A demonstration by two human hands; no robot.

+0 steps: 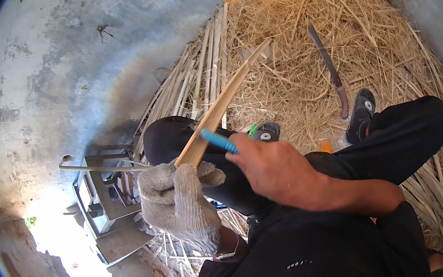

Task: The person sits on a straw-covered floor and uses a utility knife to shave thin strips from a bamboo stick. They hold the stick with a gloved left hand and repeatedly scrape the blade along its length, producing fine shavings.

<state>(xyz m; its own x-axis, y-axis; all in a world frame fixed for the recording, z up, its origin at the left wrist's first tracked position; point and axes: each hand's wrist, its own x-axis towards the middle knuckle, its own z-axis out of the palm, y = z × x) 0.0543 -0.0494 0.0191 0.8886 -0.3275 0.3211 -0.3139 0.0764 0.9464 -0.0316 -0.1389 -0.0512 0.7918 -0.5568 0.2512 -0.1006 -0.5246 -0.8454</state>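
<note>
My left hand (181,205), in a pale knitted work glove, is closed around the near end of a split bamboo piece (229,93). The piece slants up and away to the right over my bent leg, its hollow inner face showing. My bare right hand (280,171) grips a short bright-blue rod-like tool (218,140). The tool's tip lies over the bamboo, just beyond the glove; whether it touches, I cannot tell. A thin pale stick (102,167) runs leftward from beside the glove; its right end is hidden.
A long-bladed knife (325,56) with a wooden handle lies on the heap of straw-like shavings (283,16) ahead. Split bamboo strips (205,64) are stacked along the wall (71,74). A small wooden stool-like frame (110,191) stands at left. A shoe (362,113) rests near the knife.
</note>
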